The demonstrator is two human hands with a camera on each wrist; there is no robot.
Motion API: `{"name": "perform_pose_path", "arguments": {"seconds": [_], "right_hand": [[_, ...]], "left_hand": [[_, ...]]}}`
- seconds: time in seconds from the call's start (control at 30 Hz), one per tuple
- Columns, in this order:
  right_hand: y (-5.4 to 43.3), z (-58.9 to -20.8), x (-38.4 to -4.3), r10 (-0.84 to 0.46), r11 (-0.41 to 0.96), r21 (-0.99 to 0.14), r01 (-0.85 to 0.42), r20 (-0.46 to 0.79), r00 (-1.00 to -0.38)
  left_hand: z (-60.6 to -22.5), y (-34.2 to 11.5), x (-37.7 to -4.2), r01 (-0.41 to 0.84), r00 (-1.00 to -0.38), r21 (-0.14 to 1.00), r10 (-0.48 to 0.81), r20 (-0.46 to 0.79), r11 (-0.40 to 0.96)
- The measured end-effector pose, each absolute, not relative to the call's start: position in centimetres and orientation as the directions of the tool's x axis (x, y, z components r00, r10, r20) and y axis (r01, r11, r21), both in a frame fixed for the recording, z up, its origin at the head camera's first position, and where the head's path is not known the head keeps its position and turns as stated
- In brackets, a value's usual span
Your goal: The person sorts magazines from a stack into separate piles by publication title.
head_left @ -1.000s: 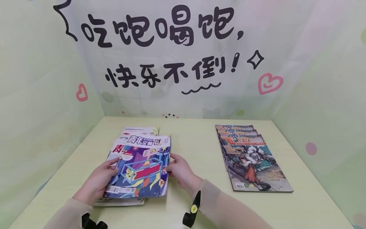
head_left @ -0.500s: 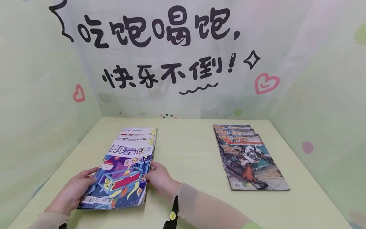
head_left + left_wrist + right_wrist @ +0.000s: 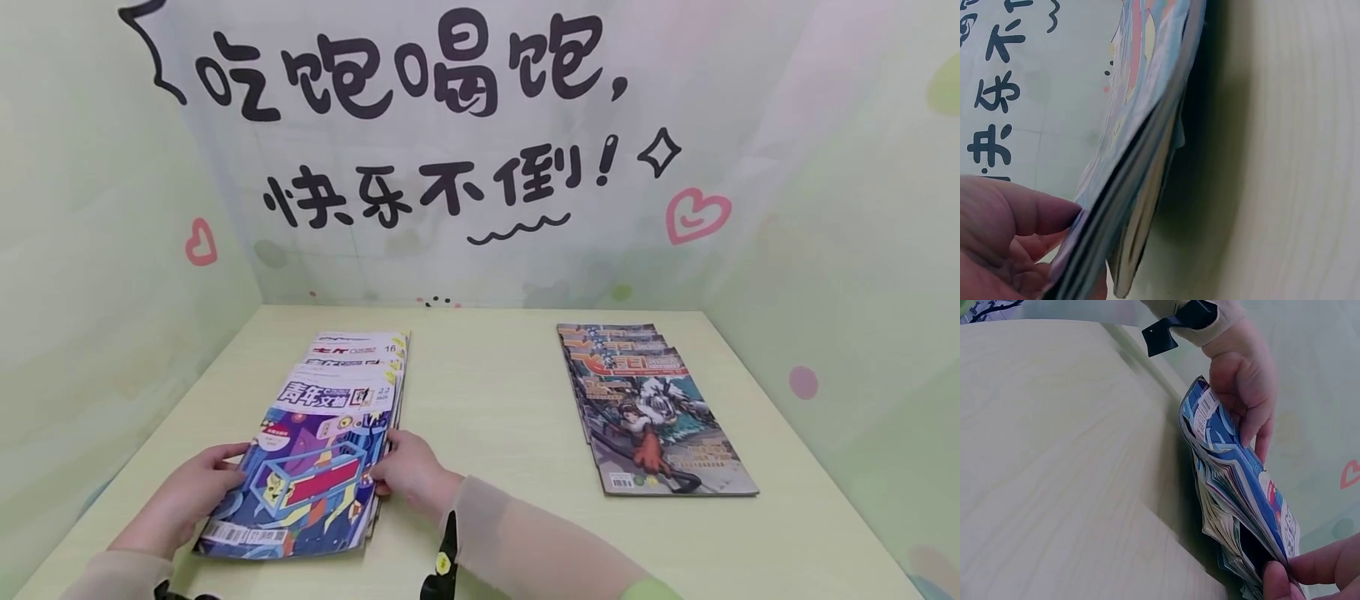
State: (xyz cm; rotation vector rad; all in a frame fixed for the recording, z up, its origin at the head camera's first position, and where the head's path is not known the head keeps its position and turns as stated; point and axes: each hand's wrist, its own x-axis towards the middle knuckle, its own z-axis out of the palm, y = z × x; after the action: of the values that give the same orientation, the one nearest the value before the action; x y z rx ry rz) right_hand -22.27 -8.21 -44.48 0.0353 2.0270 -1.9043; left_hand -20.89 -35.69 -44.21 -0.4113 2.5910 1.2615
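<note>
A magazine with a purple-blue cover (image 3: 307, 475) lies on top of a fanned stack of magazines (image 3: 352, 350) at the left of the table, its near end past those below. My left hand (image 3: 191, 496) pinches its left edge; in the left wrist view the thumb of that hand (image 3: 1004, 231) lies on the cover and other fingers are behind the edge. My right hand (image 3: 416, 471) pinches its right edge about halfway up. In the right wrist view, the magazine (image 3: 1260, 481) shows a gap over the ones beneath, at the fingertips of my right hand (image 3: 1329, 569).
A second fanned stack of magazines (image 3: 667, 425) with a dark illustrated cover lies at the right of the pale wooden table (image 3: 480, 400). Printed fabric walls close in the back (image 3: 465, 267) and both sides. Black straps (image 3: 446, 558) sit on the wrists.
Both hands have carried the purple-blue magazine left and toward the near edge, onto the left stack. It now lines up with that stack's slant. The right stack has stayed in place.
</note>
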Motion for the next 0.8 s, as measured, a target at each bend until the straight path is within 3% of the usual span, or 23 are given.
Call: {"name": "perform_pose_path", "arguments": {"seconds": [0.8], "right_hand": [[-8.37,-44.94,-21.74,-0.167,0.162,-0.951,0.264,-0.29,-0.942]], "left_hand": [[-44.86,-36.16,-20.95,-0.342,-0.93,0.735,-0.099,-0.354,0.585]]}}
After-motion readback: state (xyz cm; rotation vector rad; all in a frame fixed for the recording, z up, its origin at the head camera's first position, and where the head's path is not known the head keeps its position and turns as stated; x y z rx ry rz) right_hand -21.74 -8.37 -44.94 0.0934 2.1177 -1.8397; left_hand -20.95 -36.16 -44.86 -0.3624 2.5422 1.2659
